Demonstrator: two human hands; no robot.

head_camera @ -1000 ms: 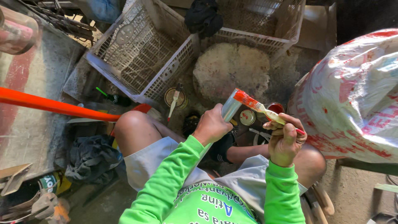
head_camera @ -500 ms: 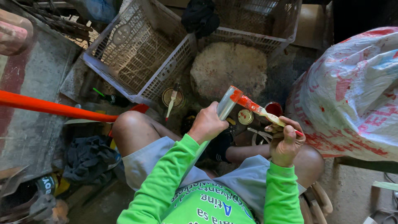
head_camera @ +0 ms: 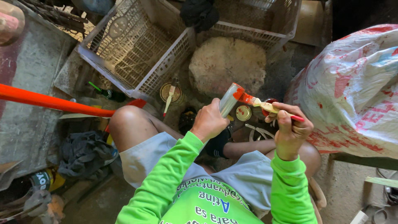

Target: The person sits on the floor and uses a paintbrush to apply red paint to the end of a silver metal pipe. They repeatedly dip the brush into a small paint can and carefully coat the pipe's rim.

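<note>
My left hand [head_camera: 210,121] grips a grey metal tube [head_camera: 229,99] held upright; its top end is coated in orange-red paint. My right hand [head_camera: 290,129] holds a small paintbrush [head_camera: 261,103] with a pale handle, and its red-loaded bristles touch the tube's top end. Both arms wear bright green sleeves. Just below the brush a small open tin with a round lid [head_camera: 243,112] sits on the ground by my legs. A second brush [head_camera: 170,96] rests across another open tin [head_camera: 170,93] farther left.
White plastic crates [head_camera: 137,49] stand ahead, with a round stone [head_camera: 227,64] beside them. A long orange pole [head_camera: 49,101] crosses at left. A large printed sack [head_camera: 352,87] fills the right side. Dark rags [head_camera: 85,154] lie by my left knee.
The brush has stayed at the tube's top end. Both hands and the tube shifted slightly left and down in view as the head moved.
</note>
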